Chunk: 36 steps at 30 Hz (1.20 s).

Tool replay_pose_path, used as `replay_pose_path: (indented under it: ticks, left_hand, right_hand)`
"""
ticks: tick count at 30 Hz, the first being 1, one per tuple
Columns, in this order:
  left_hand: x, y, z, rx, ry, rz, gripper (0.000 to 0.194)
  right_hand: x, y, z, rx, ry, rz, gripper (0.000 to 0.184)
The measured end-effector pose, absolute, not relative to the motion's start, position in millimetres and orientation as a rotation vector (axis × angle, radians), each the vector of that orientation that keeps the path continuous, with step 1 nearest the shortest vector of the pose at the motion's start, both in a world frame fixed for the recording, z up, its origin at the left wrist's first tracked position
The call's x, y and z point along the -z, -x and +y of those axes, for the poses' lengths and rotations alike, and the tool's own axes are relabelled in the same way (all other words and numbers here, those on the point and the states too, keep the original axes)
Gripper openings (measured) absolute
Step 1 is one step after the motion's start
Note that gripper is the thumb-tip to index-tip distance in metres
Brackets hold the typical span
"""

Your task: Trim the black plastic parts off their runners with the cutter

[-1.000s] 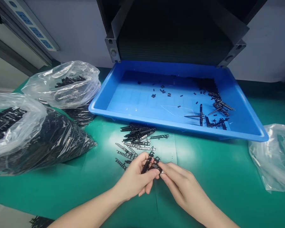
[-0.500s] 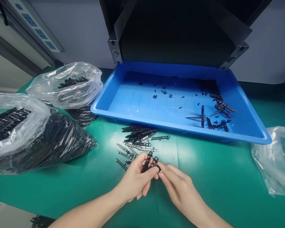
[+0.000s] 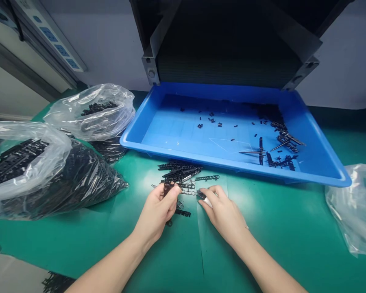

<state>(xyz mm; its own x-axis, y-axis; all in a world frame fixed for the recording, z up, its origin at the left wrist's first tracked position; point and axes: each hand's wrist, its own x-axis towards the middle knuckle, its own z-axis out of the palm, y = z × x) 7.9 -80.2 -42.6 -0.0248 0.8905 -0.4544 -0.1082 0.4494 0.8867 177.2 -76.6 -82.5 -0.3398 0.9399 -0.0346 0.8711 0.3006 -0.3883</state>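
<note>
My left hand (image 3: 155,211) is closed round some black plastic strips (image 3: 168,186), whose ends stick out above the thumb and below the fingers. To its right, my right hand (image 3: 224,209) pinches at a small black piece (image 3: 201,195) just above the mat. Something white (image 3: 208,202) shows under its fingers; I cannot make out what it is. Beyond both hands lies a loose pile of black notched strips (image 3: 179,173), partly hidden by my left hand. One single strip (image 3: 207,178) rests to the right of that pile.
A blue tray (image 3: 183,154) with scattered small black parts stands behind the pile, under a dark belt chute (image 3: 225,71). Two clear plastic bags of black parts, a near bag (image 3: 88,183) and a far bag (image 3: 110,130), sit left. Another clear bag (image 3: 354,211) lies right.
My hands, together before, are now apart. The left has moved left and up with the strips; the right has shifted slightly up and right. A dark strip now shows beside my left hand.
</note>
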Motion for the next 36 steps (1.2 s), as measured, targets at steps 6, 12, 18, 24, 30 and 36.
replay_pose_path:
  ticks: [6,12,18,24,30,36]
  left_hand:
    - [47,-3,-79,-0.845,-1.161,1.577,0.035]
    - [49,-5,-80,-0.704,-1.324,1.314,0.020]
    - [50,-8,-86,-0.407,-0.767,0.742,0.030]
    - [54,-13,-87,-0.504,-0.768,0.986,0.027]
    - [55,-17,-87,-0.544,-0.731,1.039,0.031]
    - [60,-18,-90,-0.597,-0.733,1.048,0.029]
  right_hand:
    - [85,-196,-78,-0.675,1.536,-2.326,0.014]
    - [63,-217,-84,-1.016,1.144,-2.225,0.013]
    - [51,-214,-85,-1.023,1.043,-2.158,0.013]
    - [53,-204,-95,-0.989,1.345,-2.116,0.026]
    - [55,-197,-103,-1.047,1.442,-2.162,0.034]
    - [55,-195,-103,-1.096,1.357,-2.193,0.034]
